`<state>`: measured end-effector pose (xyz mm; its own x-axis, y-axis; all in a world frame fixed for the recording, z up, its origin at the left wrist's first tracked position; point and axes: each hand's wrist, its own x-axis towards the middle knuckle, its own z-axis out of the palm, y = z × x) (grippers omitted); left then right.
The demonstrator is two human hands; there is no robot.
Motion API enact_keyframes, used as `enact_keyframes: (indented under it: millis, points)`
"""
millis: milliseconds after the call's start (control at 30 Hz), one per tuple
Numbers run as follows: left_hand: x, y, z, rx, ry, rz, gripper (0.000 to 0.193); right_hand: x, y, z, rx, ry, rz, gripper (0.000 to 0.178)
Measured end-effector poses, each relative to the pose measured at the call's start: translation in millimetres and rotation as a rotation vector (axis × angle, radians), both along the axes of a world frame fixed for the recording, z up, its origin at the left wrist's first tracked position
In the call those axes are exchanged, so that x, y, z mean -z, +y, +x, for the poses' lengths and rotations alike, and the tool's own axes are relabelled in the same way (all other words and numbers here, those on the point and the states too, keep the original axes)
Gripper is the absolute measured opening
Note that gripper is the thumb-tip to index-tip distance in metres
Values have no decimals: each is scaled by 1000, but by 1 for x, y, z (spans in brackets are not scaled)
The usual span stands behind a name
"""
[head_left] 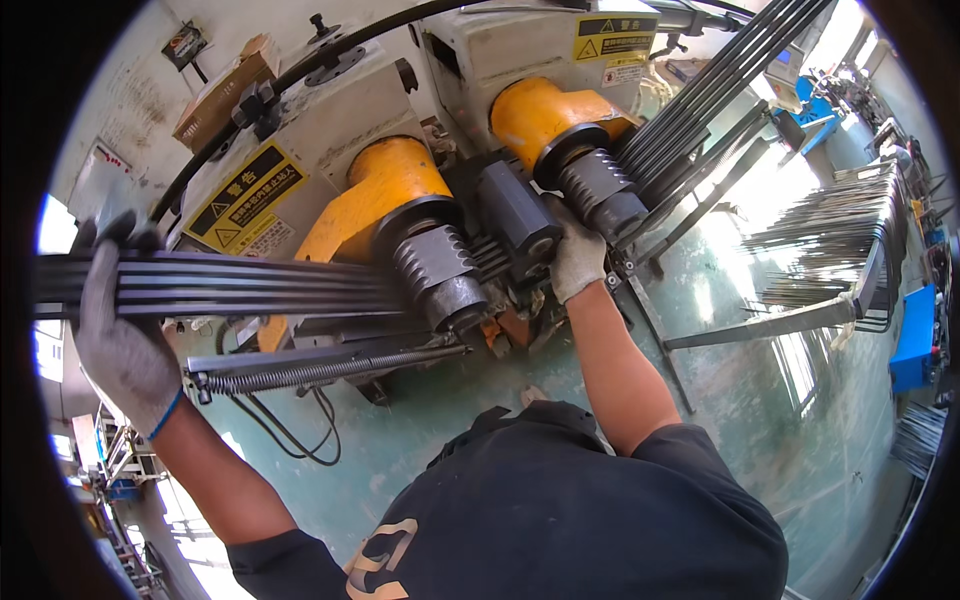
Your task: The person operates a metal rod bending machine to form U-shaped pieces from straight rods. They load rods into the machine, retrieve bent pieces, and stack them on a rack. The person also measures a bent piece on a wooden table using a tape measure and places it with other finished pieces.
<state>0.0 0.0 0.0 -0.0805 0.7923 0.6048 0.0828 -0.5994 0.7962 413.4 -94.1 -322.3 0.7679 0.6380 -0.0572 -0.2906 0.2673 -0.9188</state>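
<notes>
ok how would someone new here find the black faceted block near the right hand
Start at the large off-white metal machine with two rounded orange metal housings. In the gap between them, look for a black faceted block just left of the pale-gloved right hand. Unlike the ridged grey metal cylinders on either side, it has long, flat, smooth faces.

Long dark rods [250,284], closely parallel

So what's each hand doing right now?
Left hand: closed, holding dark rods.
Right hand: beside the dark block; fingers mostly hidden, so its grip cannot be told.
</notes>
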Motion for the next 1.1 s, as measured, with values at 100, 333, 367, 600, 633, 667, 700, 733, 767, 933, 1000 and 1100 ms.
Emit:
enact_keyframes:
  millis: [100,333,367,600,633,667,700,733,767,933,1000,1100]
  points:
    - [1,-3,52,-47,160,-10,46,3,-4,12,44,-113,-38,36]
    - [-32,27,95,58,751,465,34,5,-7,2,-20,-335,-173,47]
    - [-34,27,95,53,739,405,41,2,-6,-2,-28,-385,-179,50]
    - [-46,3,133,174,537,122,54,-1,-13,1,-9,-633,-258,56]
    - [-49,5,132,197,546,106,54,5,-9,3,-7,-529,-186,56]
    - [-48,4,133,192,521,103,55,9,-8,5,-1,-500,-161,56]
    - [-47,-3,138,184,496,98,55,10,-7,5,-1,-471,-136,56]
    - [-48,-6,140,176,471,94,56,11,-7,5,4,-518,-157,56]
    - [-48,-5,139,175,470,97,56,12,-7,5,23,-617,-181,55]
    - [-46,-2,139,144,489,112,58,1,-10,3,57,-648,-129,45]
    - [-45,-3,139,134,501,122,59,-11,-9,-2,25,-284,-42,36]
    - [-43,14,128,136,611,341,59,-36,-9,-12,19,57,16,30]
